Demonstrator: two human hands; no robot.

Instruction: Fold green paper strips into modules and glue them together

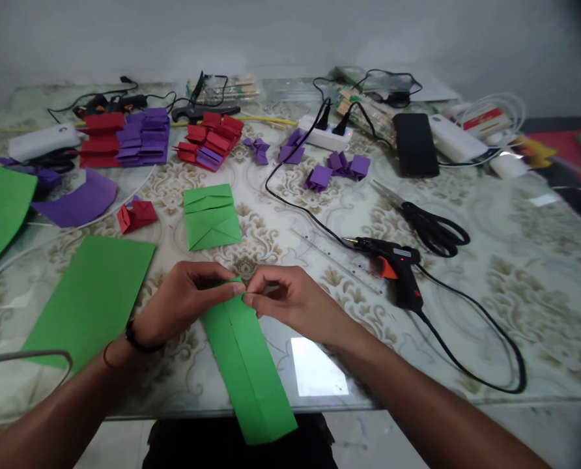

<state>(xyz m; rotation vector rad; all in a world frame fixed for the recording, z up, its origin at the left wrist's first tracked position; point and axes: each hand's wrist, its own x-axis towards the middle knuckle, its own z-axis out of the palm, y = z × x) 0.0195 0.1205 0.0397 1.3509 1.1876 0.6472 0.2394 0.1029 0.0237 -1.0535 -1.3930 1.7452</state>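
Across the surface's near edge, a green strip was held, far end pinched by left hand and right hand; folding seemed underway, an even crease needed next.

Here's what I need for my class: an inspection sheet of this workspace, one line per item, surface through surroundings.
Surface: glossy table, brown floral pattern.
Job's things: creased green strip; folded green piece and green sheet nearby.
Clutter: scissors, glue gun, phone, purple pieces, red-and-purple block.
Hands: left hand pinches the strip's far end; right hand has fingertips at its edge.
Cables: black cable loops beside the glue gun; black plugs in power strip.
Surroundings: pale wall behind; other people, nothing seen.
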